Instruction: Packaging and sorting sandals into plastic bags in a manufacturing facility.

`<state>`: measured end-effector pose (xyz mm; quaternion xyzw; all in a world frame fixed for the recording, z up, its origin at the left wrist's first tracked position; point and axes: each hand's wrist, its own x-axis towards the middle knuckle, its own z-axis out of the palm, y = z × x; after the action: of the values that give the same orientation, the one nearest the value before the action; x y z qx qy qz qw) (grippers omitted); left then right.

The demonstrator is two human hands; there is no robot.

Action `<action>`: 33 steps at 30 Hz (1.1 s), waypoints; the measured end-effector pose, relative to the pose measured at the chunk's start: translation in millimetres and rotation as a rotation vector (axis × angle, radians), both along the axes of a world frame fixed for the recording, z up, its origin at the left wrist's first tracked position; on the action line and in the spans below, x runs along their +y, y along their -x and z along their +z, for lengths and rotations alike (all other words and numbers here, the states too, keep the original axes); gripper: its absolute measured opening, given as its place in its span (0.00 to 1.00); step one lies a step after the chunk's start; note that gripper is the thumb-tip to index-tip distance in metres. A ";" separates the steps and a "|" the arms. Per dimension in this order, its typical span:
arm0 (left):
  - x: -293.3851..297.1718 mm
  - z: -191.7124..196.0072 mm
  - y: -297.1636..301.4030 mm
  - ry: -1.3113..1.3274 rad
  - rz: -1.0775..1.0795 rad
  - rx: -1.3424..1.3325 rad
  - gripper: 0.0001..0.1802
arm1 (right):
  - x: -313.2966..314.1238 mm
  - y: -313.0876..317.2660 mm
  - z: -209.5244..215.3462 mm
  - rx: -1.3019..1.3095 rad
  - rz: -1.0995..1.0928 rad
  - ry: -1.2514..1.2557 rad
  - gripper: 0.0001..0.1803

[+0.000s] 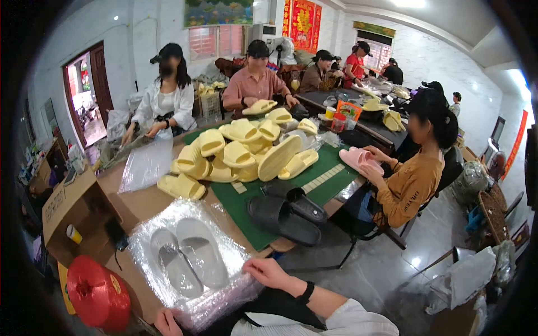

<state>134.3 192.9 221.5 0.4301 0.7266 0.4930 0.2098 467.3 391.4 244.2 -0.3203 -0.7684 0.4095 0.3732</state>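
A pair of grey slide slippers (204,260) lies side by side on a stack of clear plastic bags (148,288) directly in front of me. My right hand (272,274), with a dark band at the wrist, pinches the right edge of the top plastic. At the near left corner my left hand (167,323) is closed at the plastic's edge, partly cut off by the lower rim of the picture. Beyond the stack, a pair of black slide slippers (286,218) rests on the green mat (232,210).
Yellow slippers (238,154) form a heap mid-table. To my left are a red twine roll (98,292) and an open cardboard box (78,213). A co-worker (417,162) at right handles a pink slipper (358,161); others work along the far side. Clear sheets (147,165) lie at left.
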 end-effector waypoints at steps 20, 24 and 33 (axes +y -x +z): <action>60.0 14.7 -22.2 -0.171 0.261 -0.179 0.15 | 37.9 46.6 1.2 0.108 -0.393 -0.054 0.10; 72.5 -1.2 -17.5 -0.048 0.292 0.009 0.17 | 45.8 53.6 -25.0 -0.084 -0.512 -0.184 0.10; 62.2 54.3 -58.1 -0.261 0.220 0.660 0.20 | 46.0 40.9 -45.0 -0.180 -0.602 -0.169 0.10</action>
<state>192.4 255.1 275.8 0.5084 0.7281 0.4359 -0.1465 426.4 437.4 199.3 -0.5360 -0.7004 0.1855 0.4334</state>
